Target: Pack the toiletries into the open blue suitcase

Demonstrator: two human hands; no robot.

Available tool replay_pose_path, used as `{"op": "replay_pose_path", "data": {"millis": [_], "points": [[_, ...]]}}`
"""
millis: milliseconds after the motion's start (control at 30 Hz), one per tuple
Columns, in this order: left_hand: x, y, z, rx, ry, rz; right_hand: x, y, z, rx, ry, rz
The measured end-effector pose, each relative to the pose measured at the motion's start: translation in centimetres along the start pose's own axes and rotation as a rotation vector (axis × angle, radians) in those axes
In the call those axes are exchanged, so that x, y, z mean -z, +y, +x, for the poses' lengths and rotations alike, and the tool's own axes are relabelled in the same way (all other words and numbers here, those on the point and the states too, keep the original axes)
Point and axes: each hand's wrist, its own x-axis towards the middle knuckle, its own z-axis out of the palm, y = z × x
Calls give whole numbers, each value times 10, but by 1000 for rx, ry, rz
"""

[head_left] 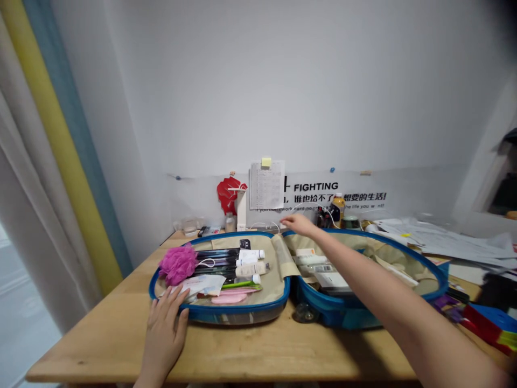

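My left hand (pixel 163 328) lies flat, fingers together, on the near left rim of the open blue suitcase (pixel 242 312), which sits splayed across the middle of the wooden table (pixel 100 339); pressed there, it seems to steady the shallow lid half, where a pink bath pouf (pixel 178 263) and a row of toiletry tubes (pixel 250 264) lie packed against the beige lining. My right hand (pixel 298 223) reaches over the hinge to the case's far rim near the table's back edge, fingers loosely extended and holding nothing I can make out; it hovers just short of the bottles (pixel 337 207) along the wall.
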Motion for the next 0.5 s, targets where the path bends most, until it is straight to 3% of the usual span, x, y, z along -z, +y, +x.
{"op": "replay_pose_path", "data": {"millis": [100,233,367,500], "points": [[0,0,1,-3,10,4,12,41,-13,-111,-45,-42],[0,-2,1,-7,2,12,-3,79,-38,-190,-239,-85],[0,-3,0,-3,-6,14,-27,98,-53,-219,-441,-120],[0,-2,0,14,-8,18,-40,108,-53,-212,-524,-172]]}}
